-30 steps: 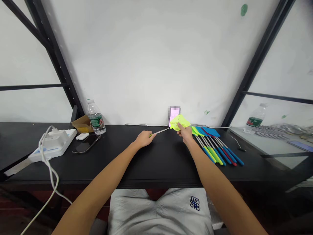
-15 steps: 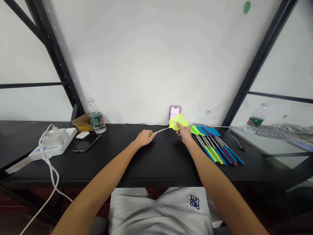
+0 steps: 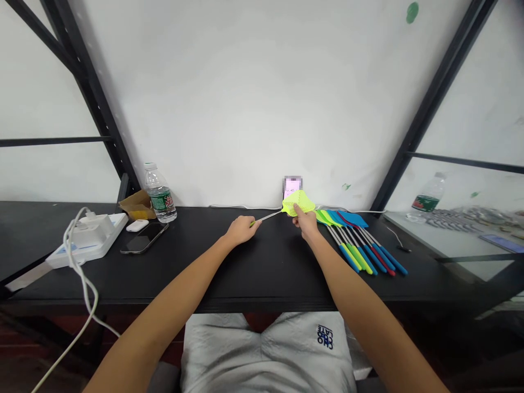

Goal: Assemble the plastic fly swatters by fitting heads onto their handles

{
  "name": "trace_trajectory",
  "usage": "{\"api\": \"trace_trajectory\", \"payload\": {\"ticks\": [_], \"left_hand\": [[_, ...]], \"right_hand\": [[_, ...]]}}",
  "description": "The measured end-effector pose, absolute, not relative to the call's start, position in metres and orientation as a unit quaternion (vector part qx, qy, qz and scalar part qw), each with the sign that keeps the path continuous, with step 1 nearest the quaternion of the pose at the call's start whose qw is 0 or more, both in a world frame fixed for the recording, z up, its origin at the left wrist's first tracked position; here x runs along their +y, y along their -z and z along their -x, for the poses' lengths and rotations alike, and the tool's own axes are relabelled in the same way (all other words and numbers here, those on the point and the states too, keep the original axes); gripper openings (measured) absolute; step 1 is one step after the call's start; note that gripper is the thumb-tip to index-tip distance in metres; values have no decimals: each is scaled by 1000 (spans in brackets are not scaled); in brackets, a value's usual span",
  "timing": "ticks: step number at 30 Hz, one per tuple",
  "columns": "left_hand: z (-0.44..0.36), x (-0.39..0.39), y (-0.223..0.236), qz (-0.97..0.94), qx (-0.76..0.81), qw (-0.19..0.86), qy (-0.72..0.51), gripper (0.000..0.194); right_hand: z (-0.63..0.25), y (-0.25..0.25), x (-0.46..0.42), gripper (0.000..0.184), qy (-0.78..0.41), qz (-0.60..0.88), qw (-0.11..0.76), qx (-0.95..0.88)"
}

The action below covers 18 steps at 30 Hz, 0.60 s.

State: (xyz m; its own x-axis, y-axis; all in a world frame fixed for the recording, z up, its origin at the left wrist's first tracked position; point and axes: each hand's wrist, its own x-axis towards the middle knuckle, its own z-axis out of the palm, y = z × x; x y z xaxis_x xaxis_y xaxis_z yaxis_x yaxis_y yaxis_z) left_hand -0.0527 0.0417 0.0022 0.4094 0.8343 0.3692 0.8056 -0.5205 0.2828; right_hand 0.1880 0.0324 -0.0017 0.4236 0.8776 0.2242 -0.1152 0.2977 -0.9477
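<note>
I hold a yellow-green fly swatter [image 3: 298, 203] above the black table [image 3: 266, 273]. My left hand [image 3: 240, 232] is closed round its handle end, and a thin metal rod runs from it up to the mesh head. My right hand [image 3: 305, 222] pinches the lower edge of that mesh head. Just right of my right hand lies a row of several fly swatters [image 3: 360, 240] with green, blue and red heads and handles, flat on the table.
A phone [image 3: 292, 187] leans against the wall behind the swatter head. At the left are a water bottle [image 3: 159, 194], a dark phone [image 3: 144, 239], a white earbud case [image 3: 137, 225], a white power strip [image 3: 88, 237] with cable, and a cardboard piece [image 3: 137, 204]. Black frame posts stand at both sides.
My right hand and the mesh head have shifted slightly left toward my left hand. The left hand has barely moved.
</note>
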Motion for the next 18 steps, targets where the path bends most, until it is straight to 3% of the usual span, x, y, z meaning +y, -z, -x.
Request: {"api": "trace_trajectory", "payload": {"ticks": [8,18], "left_hand": [[51,35,-5,-844,476,30,-243,51],[53,34,-7,-842,486,21,-234,50]], "right_hand": [[-190,-5,27,26,-420,460,688,-371],[-191,2,30,31,-456,425,667,-408]]}}
